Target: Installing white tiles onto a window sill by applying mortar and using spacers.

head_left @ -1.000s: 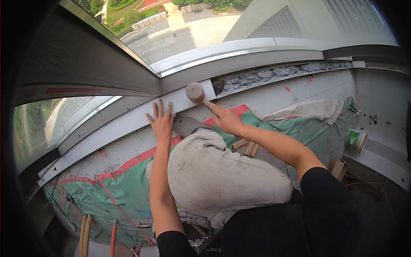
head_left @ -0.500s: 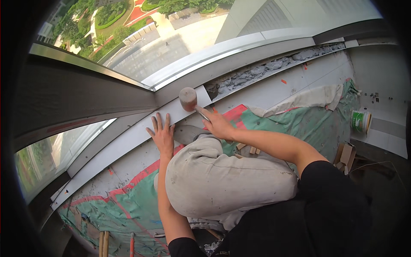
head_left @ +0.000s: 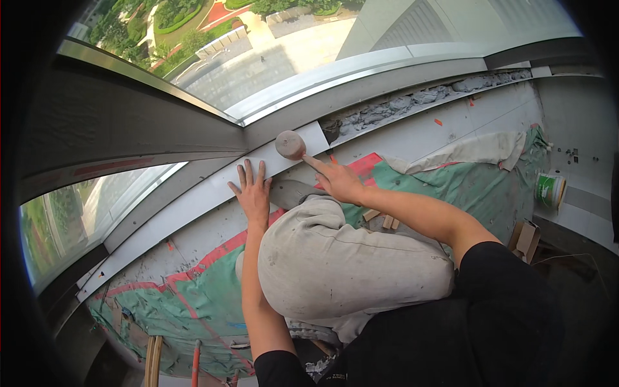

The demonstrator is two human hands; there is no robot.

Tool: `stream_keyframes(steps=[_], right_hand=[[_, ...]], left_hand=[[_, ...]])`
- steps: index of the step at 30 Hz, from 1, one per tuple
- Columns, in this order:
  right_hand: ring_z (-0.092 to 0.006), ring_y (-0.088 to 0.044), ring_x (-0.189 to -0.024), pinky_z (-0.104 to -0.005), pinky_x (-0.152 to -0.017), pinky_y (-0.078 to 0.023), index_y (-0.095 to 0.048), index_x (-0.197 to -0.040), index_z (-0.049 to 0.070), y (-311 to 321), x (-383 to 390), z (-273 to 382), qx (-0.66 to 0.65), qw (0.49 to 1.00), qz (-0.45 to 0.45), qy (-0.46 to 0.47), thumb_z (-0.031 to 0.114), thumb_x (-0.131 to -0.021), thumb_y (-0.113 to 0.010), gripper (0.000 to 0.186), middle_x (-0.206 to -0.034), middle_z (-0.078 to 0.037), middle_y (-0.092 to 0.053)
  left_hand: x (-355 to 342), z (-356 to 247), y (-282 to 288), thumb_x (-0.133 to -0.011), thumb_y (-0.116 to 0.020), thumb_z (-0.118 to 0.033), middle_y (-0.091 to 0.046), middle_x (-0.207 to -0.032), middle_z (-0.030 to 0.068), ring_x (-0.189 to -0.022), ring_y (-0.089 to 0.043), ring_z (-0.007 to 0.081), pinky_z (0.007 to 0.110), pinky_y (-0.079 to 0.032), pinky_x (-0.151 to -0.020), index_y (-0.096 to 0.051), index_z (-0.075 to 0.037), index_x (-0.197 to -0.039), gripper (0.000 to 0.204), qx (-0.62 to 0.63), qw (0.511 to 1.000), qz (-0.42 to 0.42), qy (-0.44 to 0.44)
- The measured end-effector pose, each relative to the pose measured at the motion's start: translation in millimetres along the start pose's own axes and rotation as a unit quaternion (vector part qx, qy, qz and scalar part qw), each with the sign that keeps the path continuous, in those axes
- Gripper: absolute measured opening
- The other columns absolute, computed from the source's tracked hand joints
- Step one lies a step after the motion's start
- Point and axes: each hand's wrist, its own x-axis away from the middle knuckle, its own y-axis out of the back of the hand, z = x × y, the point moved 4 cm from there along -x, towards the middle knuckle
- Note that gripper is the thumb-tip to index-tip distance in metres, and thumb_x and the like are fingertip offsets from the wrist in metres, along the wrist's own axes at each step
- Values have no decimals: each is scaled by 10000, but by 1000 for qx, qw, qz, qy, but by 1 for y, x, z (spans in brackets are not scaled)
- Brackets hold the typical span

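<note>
A long white sill slab (head_left: 187, 201) runs along the foot of the window frame. My left hand (head_left: 254, 193) rests on it with fingers spread, holding nothing. The fingers of my right hand (head_left: 343, 183) are wrapped round the handle of a mallet (head_left: 291, 146) with a round, dusty, reddish-brown head. That head is over the slab, near its right end and to the right of my left fingers; whether it touches the surface I cannot tell. Beyond the slab's end, lumpy grey mortar (head_left: 412, 100) fills the open channel under the frame.
A grey window post (head_left: 135, 113) juts in at the left. Green sheeting (head_left: 445, 197) with red tape covers the lower ledge. Small wood blocks (head_left: 389, 222) lie beside my bent knee. At the right stand a white-and-green bucket (head_left: 550, 191) and an open cardboard box (head_left: 526, 241).
The whole view has shifted slightly. The mallet head has tipped, so less of its side shows. My left hand stays spread on the slab.
</note>
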Motion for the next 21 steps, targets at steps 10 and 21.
stream_keyframes(steps=[10, 21], right_hand=[[-524, -741, -994, -615, -913, -602, -436, -1747, 318, 3, -10, 11, 18, 999, 43, 27, 194, -1096, -642, 694, -1148, -265, -779], [-341, -779, -971, -430, -968, -585, -346, -1813, 273, 29, -17, -7, -43, 988, 145, -8, 183, -1097, -667, 789, -1100, -256, -784]], left_hand=[[10, 7, 7, -1064, -714, -464, -403, -1845, 54, -1702, -359, 341, 797, -229, -1316, -565, -378, -1686, 645, 19, 999, -14, 27], [27, 74, 27, -986, -841, -318, -401, -1801, 245, -1679, -359, 436, 528, -344, -1367, -613, -92, -1620, 711, 257, 929, -70, 258]])
